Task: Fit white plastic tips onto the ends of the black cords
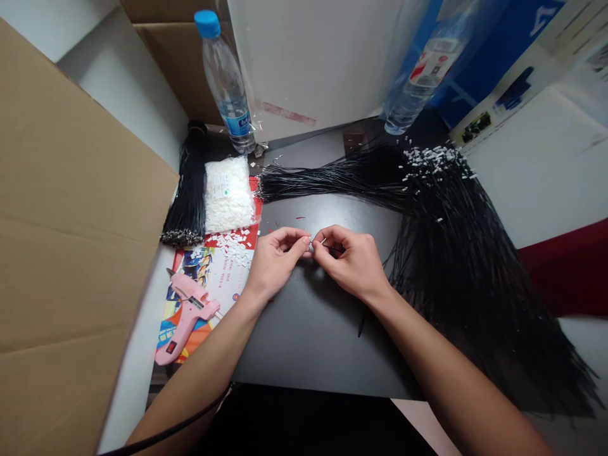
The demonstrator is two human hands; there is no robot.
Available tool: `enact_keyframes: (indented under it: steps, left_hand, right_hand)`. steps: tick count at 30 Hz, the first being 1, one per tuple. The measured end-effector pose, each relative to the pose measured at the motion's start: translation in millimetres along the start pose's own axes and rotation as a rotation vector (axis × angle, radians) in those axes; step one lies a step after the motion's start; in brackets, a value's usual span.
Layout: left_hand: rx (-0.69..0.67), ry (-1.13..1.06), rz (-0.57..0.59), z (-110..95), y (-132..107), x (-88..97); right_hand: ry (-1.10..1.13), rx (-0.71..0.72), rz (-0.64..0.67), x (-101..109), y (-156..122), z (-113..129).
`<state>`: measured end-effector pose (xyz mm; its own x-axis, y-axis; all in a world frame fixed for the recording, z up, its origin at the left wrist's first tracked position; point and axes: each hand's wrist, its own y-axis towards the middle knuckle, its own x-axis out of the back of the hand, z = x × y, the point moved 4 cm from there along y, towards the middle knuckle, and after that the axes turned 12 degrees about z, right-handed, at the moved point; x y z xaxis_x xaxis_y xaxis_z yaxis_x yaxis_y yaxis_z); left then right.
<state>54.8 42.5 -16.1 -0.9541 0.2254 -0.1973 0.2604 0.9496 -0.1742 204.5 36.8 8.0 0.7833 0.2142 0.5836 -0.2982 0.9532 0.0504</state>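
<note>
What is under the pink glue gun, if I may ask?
The pink glue gun lies on a colourful printed sheet; the print directly beneath it is covered.

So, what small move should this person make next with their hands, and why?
Probably firm up the pinch on the small white piece before letting go: it is tiny, and the fingertips of the left hand and right hand meet on it above the black board, where a dropped piece could stray.
</note>
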Motion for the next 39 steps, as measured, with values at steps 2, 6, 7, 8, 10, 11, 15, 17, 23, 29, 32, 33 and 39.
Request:
enact_keyframes:
  steps: [2,6,7,8,10,11,15,17,23,29,32,33,39]
  left_hand:
    - [-0.008,-0.012,-0.016,0.9,0.0,-1.2]
    - [-0.018,-0.042,-0.045,2.3,0.4,-2.5]
    - [-0.017,-0.058,-0.049,2.4,0.6,-2.6]
    - [-0.014,-0.074,-0.05,2.5,0.7,-2.7]
    - [-0.01,-0.097,-0.051,2.1,0.7,-2.6]
    - [-0.012,-0.101,-0.049,1.6,0.7,-2.5]
    - [-0.019,-0.077,-0.046,-0.8,-0.1,-1.1]
    - [-0.013,-0.059,-0.044,-1.3,-0.3,-0.2]
    - [-0.006,-0.047,-0.039,-1.5,0.4,1.9]
    - [-0.007,-0.014,-0.013,-2.9,0.0,1.2]
    - [0.002,-0.01,-0.009,-2.6,-0.5,-0.3]
    - [0.005,-0.007,-0.006,-2.3,-0.6,-0.9]
    - [0.03,-0.047,0.0,0.7,-0.6,-3.3]
  right_hand:
    - [0.001,-0.012,-0.009,-0.9,0.6,0.2]
    - [0.042,-0.044,-0.003,-3.8,1.5,-1.4]
    - [0.064,-0.051,-0.002,-4.4,1.6,-2.1]
    - [0.087,-0.057,-0.003,-4.7,1.6,-2.9]
    - [0.128,-0.062,-0.004,-4.6,1.4,-3.9]
    - [0.138,-0.061,-0.001,-4.2,1.3,-4.0]
    - [0.093,-0.026,0.019,-0.3,1.3,-3.1]
    - [0.04,0.004,0.016,3.3,1.4,-2.6]
    - [-0.044,0.06,0.045,10.5,1.5,-1.7]
    - [-0.001,0.028,0.082,9.6,1.8,-1.2]
    - [0.005,0.034,0.068,9.3,2.1,0.4]
    - [0.006,0.038,0.064,9.0,2.2,1.0]
    - [0.056,0.038,0.052,5.4,2.6,1.6]
